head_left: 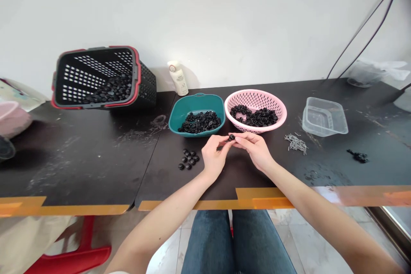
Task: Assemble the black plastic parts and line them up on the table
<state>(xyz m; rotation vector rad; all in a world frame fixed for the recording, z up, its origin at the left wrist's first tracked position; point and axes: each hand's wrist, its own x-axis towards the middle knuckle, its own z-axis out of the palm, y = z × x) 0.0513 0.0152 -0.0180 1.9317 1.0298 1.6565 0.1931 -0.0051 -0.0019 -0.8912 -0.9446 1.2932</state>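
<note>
My left hand (214, 154) and my right hand (255, 147) meet above the dark table (96, 158), both pinching one small black plastic part (231, 137) between their fingertips. Just behind the hands stand a teal tub (180, 113) and a pink perforated bowl (257, 99), each holding several black parts. A small cluster of black round pieces (189, 159) lies on the table left of my left hand. A pile of thin grey pins (296, 143) lies to the right of my right hand.
A black basket with a red rim (96, 76) holding black parts leans at the back left. A white bottle (178, 78) stands by the wall. An empty clear tray (324, 116) and a few black bits (358, 156) sit on the right. Orange tape (263, 199) edges the table front.
</note>
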